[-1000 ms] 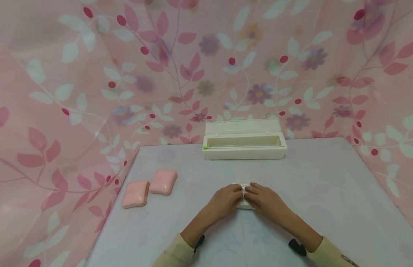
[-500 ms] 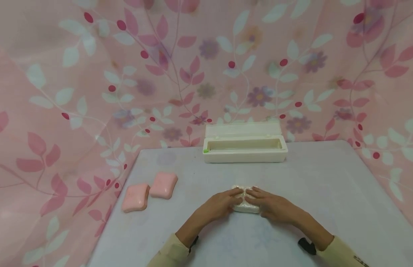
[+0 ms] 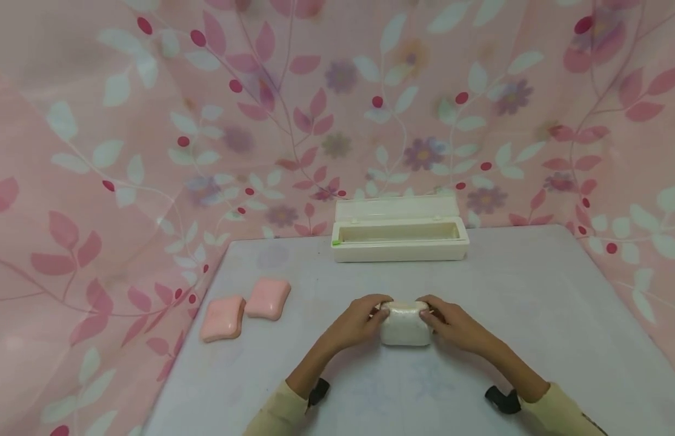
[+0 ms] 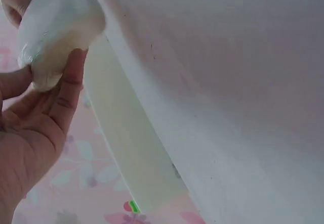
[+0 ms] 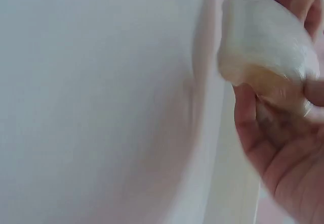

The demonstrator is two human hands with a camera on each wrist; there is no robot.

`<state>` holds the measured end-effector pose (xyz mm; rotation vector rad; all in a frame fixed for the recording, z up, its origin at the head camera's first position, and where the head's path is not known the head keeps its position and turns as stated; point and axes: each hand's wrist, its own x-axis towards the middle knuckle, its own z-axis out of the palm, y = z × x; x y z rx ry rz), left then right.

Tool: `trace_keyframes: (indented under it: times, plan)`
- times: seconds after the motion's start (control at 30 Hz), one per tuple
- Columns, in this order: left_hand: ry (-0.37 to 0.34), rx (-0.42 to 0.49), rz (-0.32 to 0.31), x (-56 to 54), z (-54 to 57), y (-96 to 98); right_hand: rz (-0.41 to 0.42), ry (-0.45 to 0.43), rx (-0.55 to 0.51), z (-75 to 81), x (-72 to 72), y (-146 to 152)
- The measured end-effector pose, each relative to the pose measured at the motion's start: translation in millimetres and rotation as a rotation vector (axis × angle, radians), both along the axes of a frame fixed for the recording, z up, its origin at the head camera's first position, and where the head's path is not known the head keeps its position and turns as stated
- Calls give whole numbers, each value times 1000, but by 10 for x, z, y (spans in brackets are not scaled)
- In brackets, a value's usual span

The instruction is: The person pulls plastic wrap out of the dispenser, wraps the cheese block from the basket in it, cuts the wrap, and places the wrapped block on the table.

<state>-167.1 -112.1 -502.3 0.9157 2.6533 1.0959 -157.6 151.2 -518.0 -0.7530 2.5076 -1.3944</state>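
Observation:
A pale bar of soap (image 3: 405, 325), wrapped in clear shiny film, is held up between both hands, its smooth broad face turned toward me. My left hand (image 3: 360, 322) pinches its left end between thumb and fingers. At the opposite end, my right hand (image 3: 456, 324) grips the same bar with the thumb in front and fingers behind. The left wrist view shows film gathered at the end of the soap (image 4: 61, 27), by the thumb. In the right wrist view, light glints off film on the soap (image 5: 268, 37).
Two pink soap bars (image 3: 222, 318) lie side by side at the table's left. A long white box (image 3: 400, 251) with its lid raised stands at the back edge, a green tab at its left corner. Behind it hangs a pink floral cloth (image 3: 337, 121).
Both hands were pressing fingertips on the bar's crinkled top. They have moved apart to its ends, and the bar is now tilted up with a smooth face showing.

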Motion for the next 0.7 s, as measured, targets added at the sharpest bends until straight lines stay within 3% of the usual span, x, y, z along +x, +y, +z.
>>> trace_keyframes:
  times: [0.07, 0.17, 0.23, 0.3, 0.43, 0.57, 0.7]
  plan:
    - [-17, -15, 92, 4, 7, 31, -84, -28, 8, -15, -1, -43]
    - [74, -107, 155, 29, -31, 73, -161, 31, 54, -47, 1, -100]
    - [146, -167, 130, 55, -55, 99, -136, 117, 109, -57, 7, -114]
    - [202, -214, 81, 80, -78, 117, -53, 169, 141, -50, 16, -116]
    - [250, -257, -1, 90, -124, 148, 105, 222, 208, -29, 19, -119]
    - [243, -258, -30, 82, -161, 177, 123, 248, 235, -39, 12, -130]
    - [231, -257, -37, 85, -120, 192, 117, 296, 260, -25, -14, -131]
